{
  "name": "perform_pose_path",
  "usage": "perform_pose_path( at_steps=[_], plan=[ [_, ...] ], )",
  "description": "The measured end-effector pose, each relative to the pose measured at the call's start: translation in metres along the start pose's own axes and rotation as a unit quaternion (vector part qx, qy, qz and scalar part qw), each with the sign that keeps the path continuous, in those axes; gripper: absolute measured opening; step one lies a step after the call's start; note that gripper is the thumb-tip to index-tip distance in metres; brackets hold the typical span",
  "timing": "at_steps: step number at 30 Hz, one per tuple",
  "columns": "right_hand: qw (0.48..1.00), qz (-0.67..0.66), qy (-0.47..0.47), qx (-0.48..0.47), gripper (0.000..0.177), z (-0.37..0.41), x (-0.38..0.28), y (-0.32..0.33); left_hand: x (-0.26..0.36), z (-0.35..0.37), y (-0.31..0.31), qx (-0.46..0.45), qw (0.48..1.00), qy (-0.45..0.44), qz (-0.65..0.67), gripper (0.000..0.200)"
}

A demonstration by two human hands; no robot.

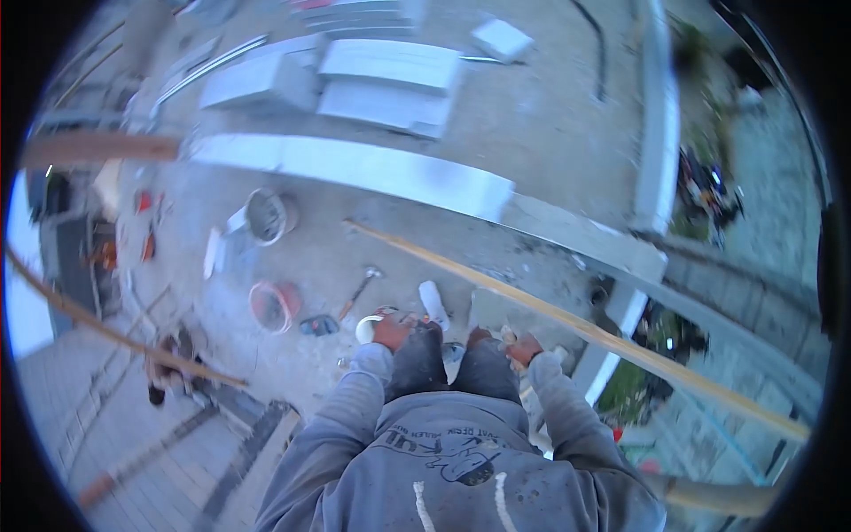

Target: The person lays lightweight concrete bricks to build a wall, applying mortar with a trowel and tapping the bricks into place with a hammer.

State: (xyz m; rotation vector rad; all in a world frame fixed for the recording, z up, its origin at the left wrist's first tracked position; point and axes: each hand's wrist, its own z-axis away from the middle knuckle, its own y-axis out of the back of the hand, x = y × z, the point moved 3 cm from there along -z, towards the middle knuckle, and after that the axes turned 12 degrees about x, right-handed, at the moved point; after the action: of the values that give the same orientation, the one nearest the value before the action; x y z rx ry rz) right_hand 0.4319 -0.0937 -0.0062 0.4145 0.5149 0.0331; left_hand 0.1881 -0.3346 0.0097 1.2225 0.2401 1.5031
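Observation:
My left hand (393,331) is at my knee, its fingers blurred, beside a round white object (367,329); whether it holds that object is not clear. On the other side, my right hand (524,348) rests by the other knee, next to a small pale piece (508,335), its fingers too small to make out. A hammer (360,293) with a wooden handle lies on the floor beyond my left hand. Near it are a dark blue tool (319,324) and a white bottle-like object (433,303).
A long wooden pole (550,315) crosses on the right. Two buckets, one grey (269,216) and one reddish (275,307), stand at the left. Beyond runs a low wall of white blocks (355,167), with more blocks (386,84) behind. A person (173,359) is at lower left.

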Motion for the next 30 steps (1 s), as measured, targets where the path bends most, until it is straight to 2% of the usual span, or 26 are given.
perform_pose_path(
  at_steps=[1, 2, 4, 6, 8, 10, 11, 13, 14, 15, 17, 18, 19, 20, 21, 22, 23, 25, 26, 28, 30],
  plan=[
    [0.98, -0.106, -0.119, -0.121, 0.028, 0.001, -0.021, -0.011, 0.015, 0.006, 0.02, 0.055, 0.994, -0.064, -0.07, 0.033],
    [0.982, -0.085, -0.098, -0.14, 0.028, 0.002, -0.052, -0.013, 0.004, 0.007, 0.031, 0.082, 0.993, -0.042, -0.071, 0.033],
    [0.968, -0.137, -0.099, -0.186, 0.031, 0.006, -0.108, -0.028, -0.036, 0.013, 0.041, -0.024, 0.988, 0.137, 0.062, 0.039],
    [0.967, -0.123, -0.06, -0.215, 0.031, -0.006, -0.148, -0.047, -0.043, 0.022, 0.077, -0.012, 0.984, 0.164, 0.072, 0.039],
    [0.966, -0.117, -0.025, -0.231, 0.031, -0.018, -0.183, -0.064, -0.057, 0.027, 0.112, 0.04, 0.986, 0.159, 0.006, 0.043],
    [0.949, -0.163, 0.011, -0.269, 0.037, -0.029, -0.224, -0.083, -0.09, 0.03, 0.131, 0.047, 0.979, 0.197, 0.016, 0.044],
    [0.95, -0.147, 0.022, -0.273, 0.037, -0.037, -0.243, -0.095, -0.113, 0.031, 0.137, 0.042, 0.972, 0.232, 0.02, 0.045],
    [0.983, 0.09, 0.085, -0.135, 0.043, -0.062, -0.28, -0.119, -0.195, 0.023, 0.123, 0.048, 0.971, 0.233, 0.005, 0.042],
    [0.982, 0.098, 0.097, -0.131, 0.043, -0.084, -0.3, -0.14, -0.225, 0.008, 0.127, 0.034, 0.972, 0.23, -0.023, 0.04],
    [0.976, 0.14, 0.113, -0.122, 0.045, -0.109, -0.314, -0.165, -0.214, 0.008, 0.16, 0.062, 0.969, 0.233, 0.057, 0.037],
    [0.96, 0.213, 0.113, -0.142, 0.047, -0.124, -0.36, -0.197, -0.262, 0.0, 0.177, 0.103, 0.96, 0.245, 0.086, 0.036],
    [0.966, 0.188, 0.1, -0.144, 0.048, -0.115, -0.398, -0.213, -0.285, 0.001, 0.187, 0.139, 0.953, 0.251, 0.1, 0.035],
    [0.974, 0.157, 0.09, -0.138, 0.049, -0.103, -0.444, -0.227, -0.284, 0.006, 0.215, 0.175, 0.935, 0.232, 0.205, 0.035],
    [0.986, 0.057, 0.029, -0.151, 0.051, -0.072, -0.499, -0.237, -0.295, 0.009, 0.236, 0.187, 0.923, 0.249, 0.228, 0.034],
    [0.944, 0.211, 0.196, -0.163, 0.055, -0.122, -0.51, -0.281, -0.311, 0.016, 0.249, 0.196, 0.91, 0.266, 0.252, 0.033],
    [0.968, -0.002, 0.149, -0.2, 0.061, -0.175, -0.499, -0.337, -0.329, 0.024, 0.258, 0.235, 0.874, 0.282, 0.319, 0.032],
    [0.959, -0.029, 0.153, -0.235, 0.067, -0.164, -0.538, -0.354, -0.346, 0.033, 0.269, 0.269, 0.861, 0.305, 0.304, 0.032],
    [0.979, -0.067, 0.107, -0.16, 0.065, -0.114, -0.621, -0.356, -0.373, 0.059, 0.276, 0.285, 0.78, 0.411, 0.376, 0.033],
    [0.98, -0.073, 0.104, -0.155, 0.065, -0.112, -0.635, -0.366, -0.395, 0.073, 0.274, 0.283, 0.787, 0.416, 0.357, 0.033],
    [0.978, -0.038, 0.176, -0.107, 0.06, -0.116, -0.659, -0.373, -0.426, 0.092, 0.257, 0.281, 0.786, 0.443, 0.328, 0.034],
    [0.963, -0.005, 0.203, -0.178, 0.054, -0.121, -0.652, -0.371, -0.437, 0.11, 0.237, 0.262, 0.779, 0.475, 0.313, 0.035]
  ],
)
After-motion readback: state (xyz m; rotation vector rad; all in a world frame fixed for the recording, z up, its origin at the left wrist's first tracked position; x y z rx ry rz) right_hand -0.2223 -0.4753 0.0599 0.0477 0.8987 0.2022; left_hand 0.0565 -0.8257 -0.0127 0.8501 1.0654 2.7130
